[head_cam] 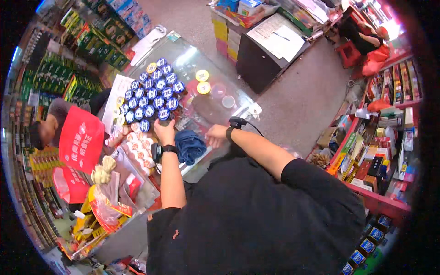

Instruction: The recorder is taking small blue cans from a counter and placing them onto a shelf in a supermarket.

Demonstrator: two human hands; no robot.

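On the glass counter stand several containers with blue-and-white lids, packed close together, with a few yellow-lidded ones at their edge. My left hand is at the near side of this group, fingers around a dark-sided container under a blue lid. Right of that hand lies a bunched dark blue cloth. My right hand is just right of the cloth, fingers bent and partly hidden; whether it holds anything is unclear. Two yellow-lidded containers stand apart, near a clear round lid or container.
White packages with red marks lie left of my left forearm, beside a tray holding gloves and bags. A person behind red bags is at the left. A dark desk stands beyond the counter; another person sits far right.
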